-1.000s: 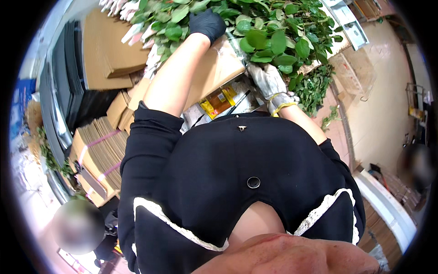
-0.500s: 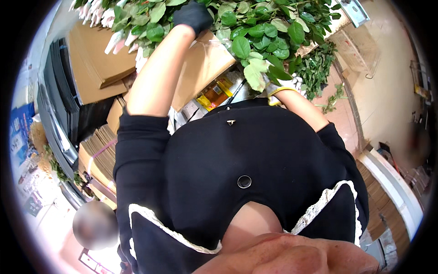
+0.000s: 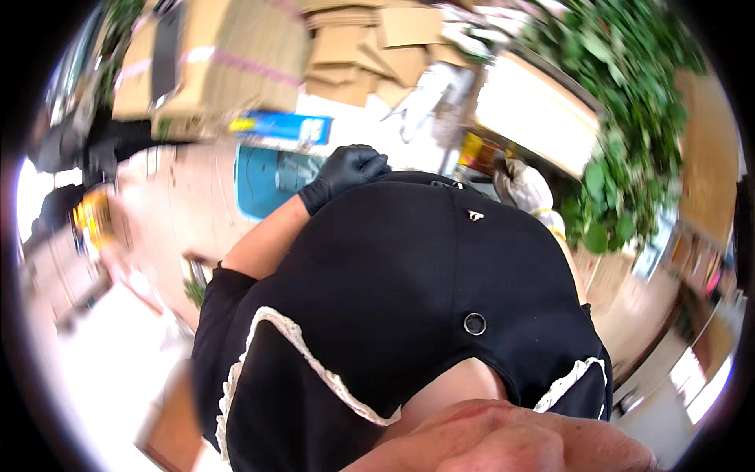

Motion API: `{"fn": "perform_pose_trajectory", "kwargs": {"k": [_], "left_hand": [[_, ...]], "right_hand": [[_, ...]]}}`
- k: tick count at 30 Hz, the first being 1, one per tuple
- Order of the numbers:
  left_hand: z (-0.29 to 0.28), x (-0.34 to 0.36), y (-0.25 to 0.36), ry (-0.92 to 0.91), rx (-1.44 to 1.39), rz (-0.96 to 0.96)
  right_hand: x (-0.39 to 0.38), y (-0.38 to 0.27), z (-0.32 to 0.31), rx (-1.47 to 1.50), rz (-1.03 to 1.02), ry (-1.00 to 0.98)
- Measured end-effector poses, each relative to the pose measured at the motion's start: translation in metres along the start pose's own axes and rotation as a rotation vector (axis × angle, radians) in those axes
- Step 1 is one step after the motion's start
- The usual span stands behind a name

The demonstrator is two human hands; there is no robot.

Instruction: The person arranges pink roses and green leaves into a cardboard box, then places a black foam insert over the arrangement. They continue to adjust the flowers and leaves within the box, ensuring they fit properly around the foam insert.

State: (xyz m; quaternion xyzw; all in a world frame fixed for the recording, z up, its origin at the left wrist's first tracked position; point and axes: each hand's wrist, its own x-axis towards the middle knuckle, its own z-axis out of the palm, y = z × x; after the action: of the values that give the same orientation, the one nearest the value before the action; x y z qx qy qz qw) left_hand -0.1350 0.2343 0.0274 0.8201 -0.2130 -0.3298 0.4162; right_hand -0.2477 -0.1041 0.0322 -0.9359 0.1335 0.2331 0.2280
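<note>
My left hand (image 3: 346,175), in a black glove, is held close to my waist with its fingers curled into a fist. Nothing shows sticking out of it. Just behind it stands a light-blue bin (image 3: 250,185) with something pale inside. My right hand (image 3: 524,187) wears a whitish glove with a yellow cuff and is near my right side, below a box with a pale top (image 3: 535,110). Motion blur hides how its fingers lie. A yellow and brown packet (image 3: 476,154) is close to that hand. Leafy green stems (image 3: 621,102) fill the bench at the right.
A strapped stack of cardboard (image 3: 244,63) stands at the far left, with a dark phone-like slab (image 3: 167,51) on it. A blue and yellow carton (image 3: 281,127) lies before the stack. Loose cardboard pieces (image 3: 370,47) spread across the back. A brown board (image 3: 712,157) rises at the right.
My view has swung left, so the stems now appear at the right. My left hand has drawn back from the leaves to my waist. My right hand has come out from under the leaves.
</note>
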Motion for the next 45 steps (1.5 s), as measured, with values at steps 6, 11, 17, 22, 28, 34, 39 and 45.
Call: {"fn": "perform_pose_trajectory", "kwargs": {"k": [6,11,17,22,28,34,39,45], "left_hand": [[0.006,-0.036,-0.070,0.527,-0.090,0.063],[0.010,-0.026,-0.080,0.527,-0.264,-0.266],[0.010,-0.034,-0.088,0.504,-0.794,-0.103],[0.015,-0.009,-0.106,0.525,-0.260,-0.111],[0.017,0.002,-0.060,0.216,-0.121,0.084],[0.035,0.152,0.111,0.530,0.341,0.769],[0.087,0.223,0.106,0.617,0.519,0.700],[0.057,0.238,0.072,0.062,-0.755,0.102]], "right_hand": [[0.090,-0.206,0.021,0.037,-0.846,0.095],[0.125,-0.304,0.040,0.065,-0.588,-0.385],[0.098,-0.239,0.037,0.769,-0.336,-0.641],[0.117,-0.194,0.106,0.750,-0.158,-0.932],[0.052,-0.176,-0.017,-0.022,-0.325,-0.406],[0.006,-0.080,-0.148,0.326,0.159,-0.198],[0.055,-0.005,-0.118,-0.195,0.154,-0.126],[0.005,-0.013,-0.172,-0.452,-0.183,-0.132]]}}
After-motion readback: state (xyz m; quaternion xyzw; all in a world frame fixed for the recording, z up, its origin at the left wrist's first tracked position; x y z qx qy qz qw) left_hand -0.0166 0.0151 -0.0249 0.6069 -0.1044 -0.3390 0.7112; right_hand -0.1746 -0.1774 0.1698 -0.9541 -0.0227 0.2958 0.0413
